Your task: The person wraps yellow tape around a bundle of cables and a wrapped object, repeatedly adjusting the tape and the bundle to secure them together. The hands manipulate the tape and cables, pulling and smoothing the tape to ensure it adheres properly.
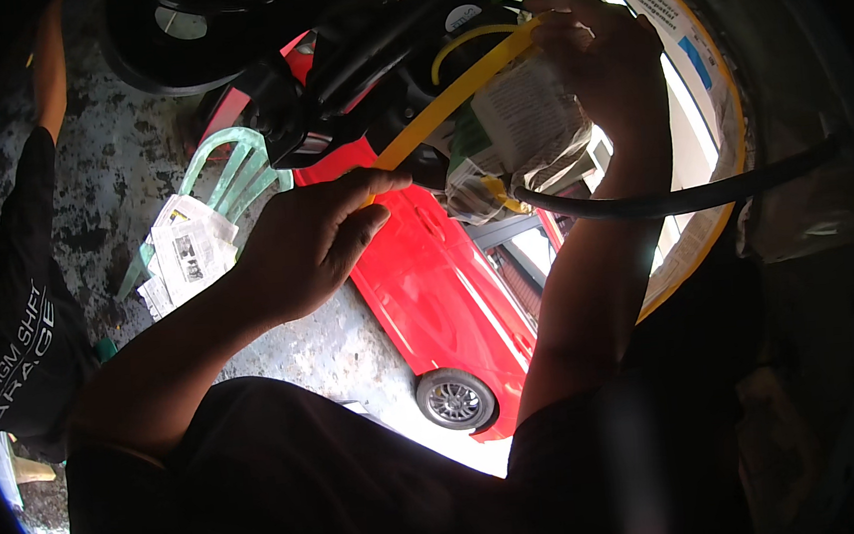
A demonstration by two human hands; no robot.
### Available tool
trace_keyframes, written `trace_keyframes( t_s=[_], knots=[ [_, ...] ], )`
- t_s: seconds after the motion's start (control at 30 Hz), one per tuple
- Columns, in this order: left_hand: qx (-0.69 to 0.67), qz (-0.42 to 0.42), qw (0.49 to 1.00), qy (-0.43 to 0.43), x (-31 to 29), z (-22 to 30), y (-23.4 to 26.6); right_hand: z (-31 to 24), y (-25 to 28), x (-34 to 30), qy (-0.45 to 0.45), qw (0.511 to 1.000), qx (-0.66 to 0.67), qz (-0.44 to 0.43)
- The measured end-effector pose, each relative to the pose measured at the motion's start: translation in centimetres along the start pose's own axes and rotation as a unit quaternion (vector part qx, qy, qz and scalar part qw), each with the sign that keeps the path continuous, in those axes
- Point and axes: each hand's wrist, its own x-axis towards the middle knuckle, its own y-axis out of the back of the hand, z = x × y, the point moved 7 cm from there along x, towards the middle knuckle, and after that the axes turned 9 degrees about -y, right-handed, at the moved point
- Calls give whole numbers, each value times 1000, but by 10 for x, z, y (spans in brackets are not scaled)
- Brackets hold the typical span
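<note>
One flat yellow strip of tape (459, 100) slants across the upper centre, its lower end pinched between the left hand's (306, 238) thumb and forefinger, its upper end held by the right hand's (607, 64) curled fingers.

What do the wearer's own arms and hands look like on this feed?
The left hand and right hand are ungloved, with no watch or band visible. Both forearms are bare. The dark sleeves stop near the elbows; it's too dim to make out any markings on them.
</note>
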Motion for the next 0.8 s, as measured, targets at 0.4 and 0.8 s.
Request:
trace_keyframes(
  t_s=[0.4,0.8],
  knots=[
    [291,5,934,-206,8,116,79,9,4,-6,-73,997,28,-8],
    [435,32,881,-183,34,107,109,39,9,5,-72,987,143,31]
  ],
)
